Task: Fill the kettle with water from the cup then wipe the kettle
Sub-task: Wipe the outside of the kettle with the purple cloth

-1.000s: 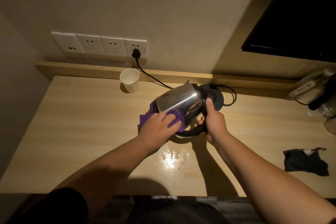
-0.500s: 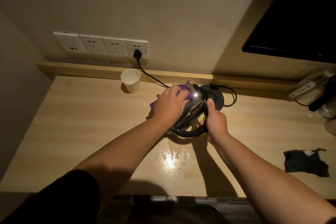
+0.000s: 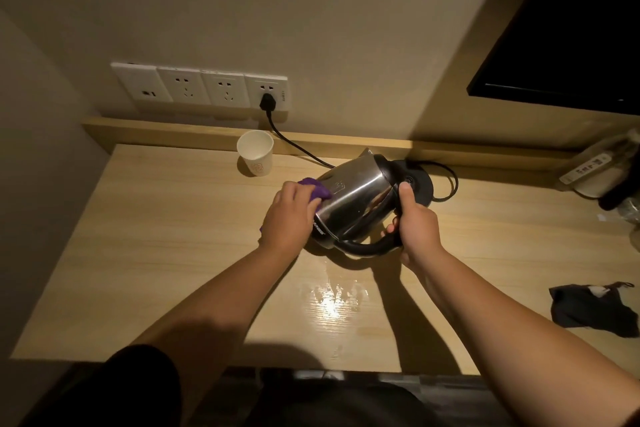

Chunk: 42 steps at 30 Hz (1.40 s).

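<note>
Head view: desk (image 3: 145, 253), person standing over it
kettle (image 3: 356, 201): tilted, mid-desk near back edge
right hand (image 3: 417, 229): gripping kettle handle
left hand (image 3: 289, 215): pressing purple cloth (image 3: 74, 192) on kettle side
cup (image 3: 255, 158): upright, back edge

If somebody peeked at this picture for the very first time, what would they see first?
Probably the shiny steel kettle, tilted in the middle of the wooden table. The right hand grips its black handle, and the left hand presses a purple cloth against its side. Next they might spot the white paper cup standing behind by the wall, and a shiny wet patch in front of the kettle.
</note>
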Tool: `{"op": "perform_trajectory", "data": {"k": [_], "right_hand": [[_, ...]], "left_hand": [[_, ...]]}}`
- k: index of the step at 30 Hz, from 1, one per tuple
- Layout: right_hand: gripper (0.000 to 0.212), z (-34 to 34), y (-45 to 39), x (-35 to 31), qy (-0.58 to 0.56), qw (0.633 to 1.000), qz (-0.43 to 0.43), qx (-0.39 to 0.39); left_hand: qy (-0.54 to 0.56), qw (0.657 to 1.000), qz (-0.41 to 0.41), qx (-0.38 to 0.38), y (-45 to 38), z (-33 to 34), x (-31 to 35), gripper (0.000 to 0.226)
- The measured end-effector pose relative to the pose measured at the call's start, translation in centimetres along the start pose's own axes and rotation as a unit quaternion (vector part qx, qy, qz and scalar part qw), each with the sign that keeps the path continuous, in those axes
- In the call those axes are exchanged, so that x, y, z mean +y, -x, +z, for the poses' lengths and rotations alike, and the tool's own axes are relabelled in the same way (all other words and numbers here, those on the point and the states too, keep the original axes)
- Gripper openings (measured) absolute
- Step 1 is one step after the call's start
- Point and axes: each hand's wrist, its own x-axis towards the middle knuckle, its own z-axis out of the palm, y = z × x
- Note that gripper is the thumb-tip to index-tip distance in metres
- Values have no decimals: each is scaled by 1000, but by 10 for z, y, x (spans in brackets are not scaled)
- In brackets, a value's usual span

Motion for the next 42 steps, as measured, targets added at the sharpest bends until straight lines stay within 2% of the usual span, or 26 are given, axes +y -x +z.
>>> {"op": "perform_trajectory", "data": {"k": [3, 7, 11, 14, 17, 21, 27, 31, 37, 42], "right_hand": [[51, 0, 0, 2, 6, 1000, -6, -1], [52, -4, 4, 12, -7, 1000, 10, -1], [50, -6, 4, 14, -26, 999, 23, 6], [48, -5, 3, 15, -26, 999, 16, 13], [47, -6, 3, 15, -42, 999, 20, 28], [46, -5, 4, 12, -95, 993, 46, 52], [46, -3, 5, 5, -112, 991, 61, 44], [45, -1, 6, 1, -119, 990, 70, 38], [46, 4, 9, 1, -101, 993, 51, 45], [46, 4, 11, -3, -65, 997, 3, 50]], "left_hand": [[33, 991, -126, -33, -21, -9, -15, 26], [110, 980, -158, -58, -43, -17, -27, 25], [101, 979, -108, -141, -62, -15, -22, 26], [96, 977, -95, -168, -66, -11, -16, 27], [96, 981, -84, -149, -60, -6, -10, 28], [83, 993, -41, -75, -34, -2, 1, 30], [47, 998, 35, -2, 14, 5, 1, 25], [-25, 991, 127, -15, 40, 13, 5, 26], [-116, 974, 175, -87, 62, 17, 13, 41], [-101, 978, 154, -99, 65, 20, 25, 20]]}}
